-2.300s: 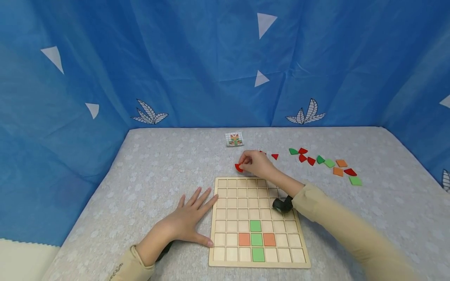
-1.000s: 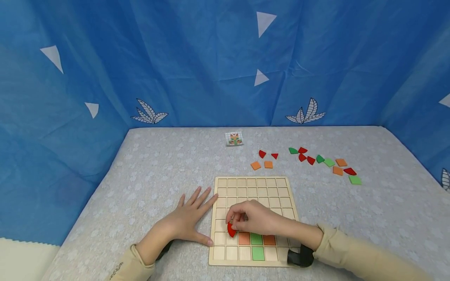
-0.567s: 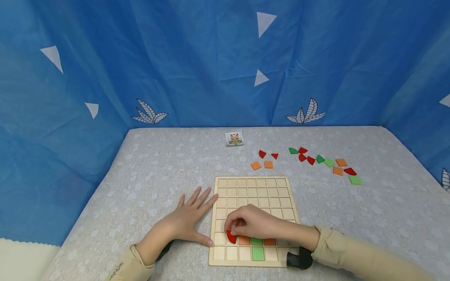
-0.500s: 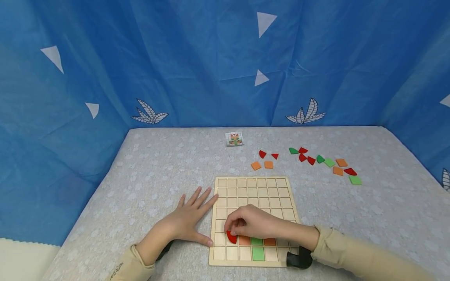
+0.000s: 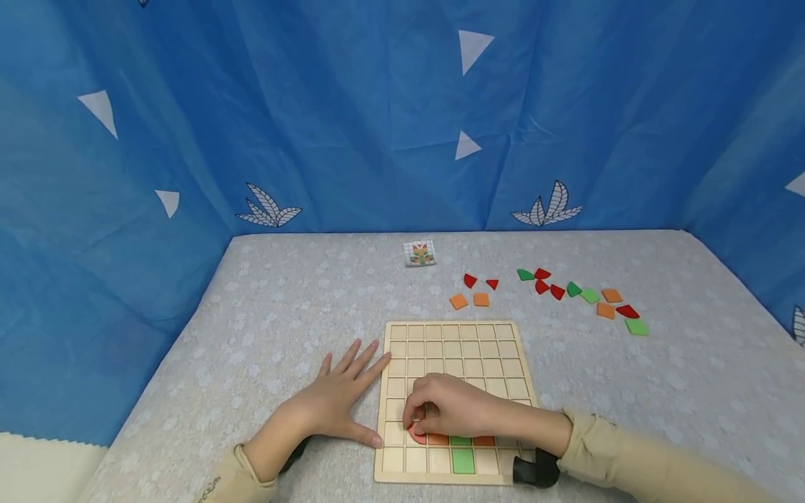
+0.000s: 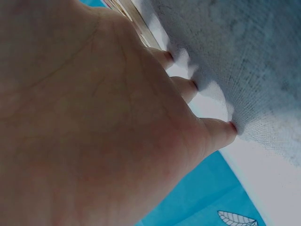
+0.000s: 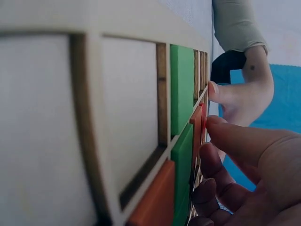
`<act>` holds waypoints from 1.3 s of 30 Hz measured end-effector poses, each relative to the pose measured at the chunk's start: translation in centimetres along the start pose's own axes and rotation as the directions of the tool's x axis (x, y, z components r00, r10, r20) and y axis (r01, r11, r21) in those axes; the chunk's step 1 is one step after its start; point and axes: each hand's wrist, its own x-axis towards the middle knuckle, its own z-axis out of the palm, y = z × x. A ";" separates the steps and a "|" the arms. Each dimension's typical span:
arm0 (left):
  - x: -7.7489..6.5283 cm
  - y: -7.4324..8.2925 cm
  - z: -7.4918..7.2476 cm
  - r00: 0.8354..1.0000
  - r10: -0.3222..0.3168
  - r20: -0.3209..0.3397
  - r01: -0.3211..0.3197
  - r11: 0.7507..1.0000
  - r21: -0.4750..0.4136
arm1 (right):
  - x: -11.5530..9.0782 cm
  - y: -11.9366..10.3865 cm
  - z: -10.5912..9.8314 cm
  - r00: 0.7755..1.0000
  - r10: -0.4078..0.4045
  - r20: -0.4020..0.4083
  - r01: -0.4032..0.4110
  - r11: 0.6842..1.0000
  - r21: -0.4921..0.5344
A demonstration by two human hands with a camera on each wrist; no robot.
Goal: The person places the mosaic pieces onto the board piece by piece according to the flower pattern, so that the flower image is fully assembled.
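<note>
The wooden grid board (image 5: 462, 349) lies on the cloth-covered table. My right hand (image 5: 455, 405) is over its lower left part, thumb and forefinger pinching a red quarter-circle tile (image 5: 416, 434) at a cell just left of an orange square tile (image 5: 438, 439). In the right wrist view the thumb touches the red tile's edge; whether the tile sits fully flat cannot be told. Green square tiles (image 5: 463, 461) stand in a column, partly covered by the hand. My left hand (image 5: 333, 404) rests with spread fingers on the cloth, thumb and a fingertip at the board's left edge.
Beyond the board lie loose orange squares (image 5: 481, 300) and red pieces (image 5: 470, 281). Farther right is a scatter of red, green and orange tiles (image 5: 606, 311). A small pattern card (image 5: 419, 253) lies near the back edge. A blue curtain (image 5: 352, 126) surrounds the table.
My right hand has brought the red tile from behind the board toward me, down to the cell beside the orange square, and turned it slightly there. The left hand stays put.
</note>
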 end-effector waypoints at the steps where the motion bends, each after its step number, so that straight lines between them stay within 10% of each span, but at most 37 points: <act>1: 0.0 0.0 0.0 1.000 0.000 0.000 0.000 1.000 -0.001 | 0.0 0.0 0.0 1.000 -0.004 0.002 0.004 1.000 -0.019; 11: -0.1 0.2 -0.2 1.000 0.000 -0.007 0.000 1.000 -0.016 | -0.2 -0.4 -0.2 1.000 -0.012 -0.015 0.009 0.988 -0.155; 21: 0.0 0.2 -0.2 1.000 -0.001 -0.012 0.000 1.000 -0.015 | 0.1 1.0 -4.9 0.983 0.076 -0.168 -0.079 0.997 -0.008; 25: 0.0 0.2 -0.2 1.000 0.004 -0.009 -0.004 1.000 -0.021 | 0.3 4.0 -8.5 0.924 0.194 -0.330 -0.195 0.980 0.032; 33: 0.0 0.2 0.0 1.000 -0.003 0.013 0.003 1.000 -0.022 | 0.2 10.5 -12.4 0.735 0.464 -0.494 -0.454 0.878 0.149; 39: 0.0 0.1 0.0 1.000 0.000 -0.003 -0.001 1.000 -0.023 | 1.0 12.0 -12.7 0.724 0.489 -0.487 -0.501 0.857 0.116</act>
